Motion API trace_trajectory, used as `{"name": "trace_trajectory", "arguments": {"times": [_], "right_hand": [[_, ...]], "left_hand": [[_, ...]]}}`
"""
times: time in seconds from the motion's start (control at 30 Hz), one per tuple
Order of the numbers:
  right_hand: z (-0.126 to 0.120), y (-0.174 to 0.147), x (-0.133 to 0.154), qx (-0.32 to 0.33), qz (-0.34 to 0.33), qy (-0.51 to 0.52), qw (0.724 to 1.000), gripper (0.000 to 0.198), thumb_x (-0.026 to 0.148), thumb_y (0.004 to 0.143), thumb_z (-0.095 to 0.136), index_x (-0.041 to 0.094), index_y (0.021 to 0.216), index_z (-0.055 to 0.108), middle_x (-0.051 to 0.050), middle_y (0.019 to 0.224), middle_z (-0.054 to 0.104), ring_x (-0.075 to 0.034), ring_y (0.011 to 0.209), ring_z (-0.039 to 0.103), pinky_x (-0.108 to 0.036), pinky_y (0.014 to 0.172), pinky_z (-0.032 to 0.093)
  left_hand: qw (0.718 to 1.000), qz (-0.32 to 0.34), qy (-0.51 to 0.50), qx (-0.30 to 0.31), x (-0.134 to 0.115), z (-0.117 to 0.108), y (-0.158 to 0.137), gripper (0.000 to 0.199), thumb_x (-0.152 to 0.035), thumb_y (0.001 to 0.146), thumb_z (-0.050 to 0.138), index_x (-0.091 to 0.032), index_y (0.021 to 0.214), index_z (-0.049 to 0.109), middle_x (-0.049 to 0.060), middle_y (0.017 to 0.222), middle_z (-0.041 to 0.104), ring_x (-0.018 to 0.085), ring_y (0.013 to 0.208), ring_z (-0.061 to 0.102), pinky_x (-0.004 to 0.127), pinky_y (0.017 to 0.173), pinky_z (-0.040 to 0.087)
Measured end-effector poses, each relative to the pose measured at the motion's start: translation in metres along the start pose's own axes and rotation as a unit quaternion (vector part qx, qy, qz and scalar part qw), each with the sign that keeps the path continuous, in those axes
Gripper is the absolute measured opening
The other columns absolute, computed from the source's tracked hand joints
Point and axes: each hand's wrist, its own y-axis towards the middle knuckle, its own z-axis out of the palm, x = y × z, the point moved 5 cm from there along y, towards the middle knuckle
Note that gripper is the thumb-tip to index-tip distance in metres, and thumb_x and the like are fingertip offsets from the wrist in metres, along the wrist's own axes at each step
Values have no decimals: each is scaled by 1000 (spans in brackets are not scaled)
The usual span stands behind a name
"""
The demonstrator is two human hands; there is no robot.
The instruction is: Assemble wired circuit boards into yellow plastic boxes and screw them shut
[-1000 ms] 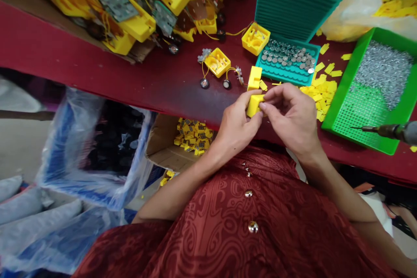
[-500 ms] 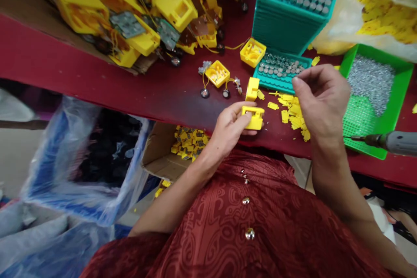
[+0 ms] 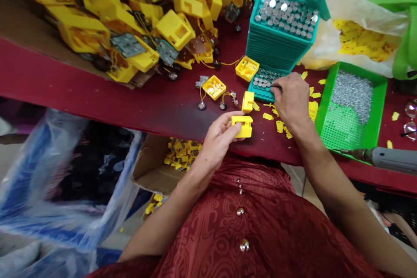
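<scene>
My left hand (image 3: pixel 221 132) grips a small yellow plastic case (image 3: pixel 243 127), its cut-out side facing up, near the table's front edge. My right hand (image 3: pixel 292 100) reaches over the right part of a teal tray (image 3: pixel 260 94) holding rows of silver button cells (image 3: pixel 261 82). Its thumb and forefinger are pinched together at the tray; whatever lies between them is hidden. Just beyond the left hand stands another yellow case (image 3: pixel 248 101). Small yellow plastic tabs (image 3: pixel 279 126) lie scattered beneath and beside my right wrist.
Behind the tray rises a teal stack (image 3: pixel 273 43) of more cell trays. A green basket (image 3: pixel 350 139) of screws sits at right, with a power screwdriver (image 3: pixel 391 157) before it. Yellow cases (image 3: pixel 176 30) with wired parts heap at left. An open wired case (image 3: pixel 215 87) lies mid-table.
My right hand has moved left and forward onto the cell tray, its fingers now pinched there. My left hand still holds the yellow case. The view has shifted somewhat.
</scene>
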Motion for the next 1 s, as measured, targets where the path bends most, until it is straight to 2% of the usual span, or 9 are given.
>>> {"name": "trace_trajectory", "arguments": {"times": [0.1, 0.17, 0.27, 0.33, 0.4, 0.53, 0.67, 0.8, 1.0], "right_hand": [[-7, 0, 2, 0, 7, 3, 1000, 7, 22, 92, 69, 22, 85, 71, -14, 102, 71, -30, 105, 65, -54, 105, 55], [-18, -6, 11, -25, -5, 30, 999, 7, 24, 92, 71, 22, 85, 72, -10, 96, 73, -26, 95, 66, -48, 99, 56], [-33, -28, 32, -67, -27, 140, 988, 6, 26, 92, 74, 23, 86, 73, -4, 86, 73, -18, 78, 63, -35, 79, 55], [-35, -48, 48, -59, -44, 211, 975, 6, 26, 90, 75, 23, 85, 76, -3, 86, 72, -15, 77, 63, -30, 71, 52], [-30, -66, 61, -37, -49, 259, 964, 5, 23, 89, 76, 22, 85, 79, -3, 90, 72, -14, 83, 66, -27, 69, 52], [-12, -88, 69, -36, -32, 315, 948, 4, 21, 87, 77, 22, 85, 80, -2, 93, 68, -13, 90, 66, -28, 80, 57], [-2, -93, 65, -53, -21, 331, 942, 6, 20, 86, 76, 20, 82, 79, -1, 90, 68, -11, 88, 65, -28, 83, 58], [-3, -96, 62, -70, -26, 338, 938, 7, 19, 87, 73, 19, 80, 76, -1, 86, 67, -11, 85, 64, -27, 80, 57], [-13, -105, 66, -103, -89, 211, 968, 8, 18, 91, 68, 18, 83, 70, -5, 94, 63, -16, 94, 64, -35, 84, 57]], "left_hand": [[1000, -3, -9, 1, 2, 0, 0, 34, -32, 87, 80, -19, 117, 72, 7, 110, 81, 15, 90, 73, 24, 74, 62], [1000, -7, -27, 1, 3, 1, 0, 34, -30, 86, 80, -18, 117, 71, 7, 112, 81, 15, 91, 75, 25, 76, 63], [999, -8, -49, 1, 4, 3, 1, 35, -24, 85, 76, -16, 118, 70, 9, 113, 82, 17, 95, 78, 27, 79, 65], [999, -4, -54, -3, 4, 5, 2, 34, -22, 86, 74, -15, 119, 70, 10, 113, 82, 18, 96, 79, 29, 82, 66], [999, 6, -53, -6, 4, 8, 3, 32, -21, 87, 74, -15, 119, 69, 10, 114, 82, 19, 98, 79, 31, 85, 67], [998, 32, -47, 18, 4, 14, 1, 35, -20, 86, 80, -17, 119, 68, 9, 119, 83, 18, 103, 80, 31, 94, 66], [997, 63, -18, 35, 4, 19, -1, 35, -22, 89, 80, -17, 121, 66, 10, 123, 83, 19, 107, 81, 31, 100, 64], [992, 115, 47, 33, 5, 21, -2, 35, -23, 94, 75, -17, 126, 64, 12, 132, 81, 20, 117, 79, 33, 107, 62], [962, 172, 212, -28, 13, 18, -3, 40, -28, 97, 73, -21, 136, 65, 11, 131, 80, 25, 120, 77, 39, 110, 60]]}}
